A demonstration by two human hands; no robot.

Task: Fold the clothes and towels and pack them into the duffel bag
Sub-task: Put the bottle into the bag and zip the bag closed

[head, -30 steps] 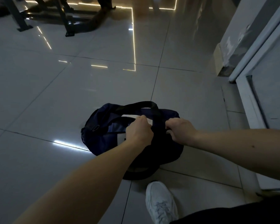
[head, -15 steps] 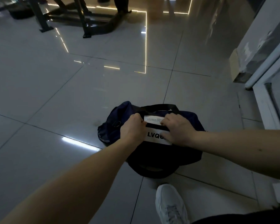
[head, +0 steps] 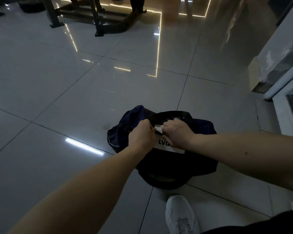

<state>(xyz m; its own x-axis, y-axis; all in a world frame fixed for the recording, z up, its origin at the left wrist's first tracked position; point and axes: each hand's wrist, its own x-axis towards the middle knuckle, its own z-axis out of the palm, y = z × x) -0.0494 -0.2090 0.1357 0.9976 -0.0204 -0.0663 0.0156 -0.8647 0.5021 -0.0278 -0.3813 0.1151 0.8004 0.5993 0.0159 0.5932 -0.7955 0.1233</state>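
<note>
A dark navy duffel bag (head: 198, 159) lies on the glossy tiled floor in front of me, black strap handles looping at its far and near sides. A white label (head: 169, 146) printed "LVQ" shows on its top. My left hand (head: 142, 134) grips the bag's top fabric at the left of the label, fingers curled. My right hand (head: 178, 134) is curled too and pinches the top of the bag just right of it, over the label. The two hands nearly touch. What is inside the bag is hidden.
My white sneaker (head: 181, 217) stands just before the bag. Black metal frame legs (head: 98, 22) stand at the far left. A white door frame (head: 284, 92) and a wall corner run along the right side.
Both hands have drawn closer together on top of the bag, covering more of the label. The view has shifted left, so the bag sits further right in view.
</note>
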